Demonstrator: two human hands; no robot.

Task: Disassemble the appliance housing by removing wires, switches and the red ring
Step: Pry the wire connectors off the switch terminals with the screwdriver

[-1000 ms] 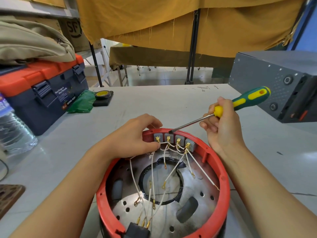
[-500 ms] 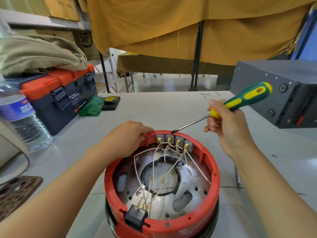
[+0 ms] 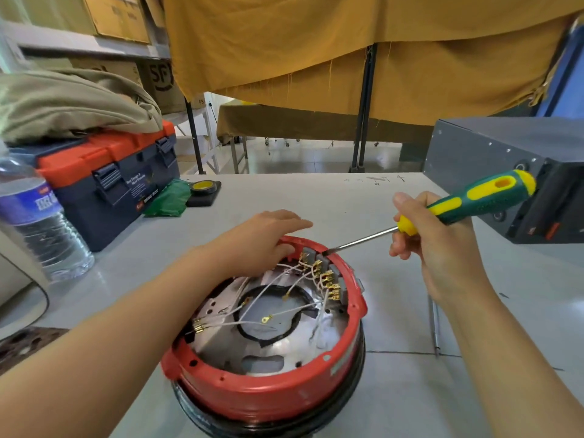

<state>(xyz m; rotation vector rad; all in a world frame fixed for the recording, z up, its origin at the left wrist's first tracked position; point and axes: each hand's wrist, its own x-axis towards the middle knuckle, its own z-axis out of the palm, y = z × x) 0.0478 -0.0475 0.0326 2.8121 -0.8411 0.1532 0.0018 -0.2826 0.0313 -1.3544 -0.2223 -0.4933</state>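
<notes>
Red ring point(image 3: 268, 393) — under left hand point(image 3: 262, 241)

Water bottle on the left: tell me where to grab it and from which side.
Grip the water bottle around its labelled mid-body, probably from its right, table-facing side. It stands upright, and the toolbox crowds it behind, so a sideways wrap from the open table looks easiest.

Grey table point(image 3: 316, 197) with housing point(image 3: 268, 396), toolbox point(image 3: 104, 197), bottle point(image 3: 41, 229), grey box point(image 3: 493, 165).
</notes>
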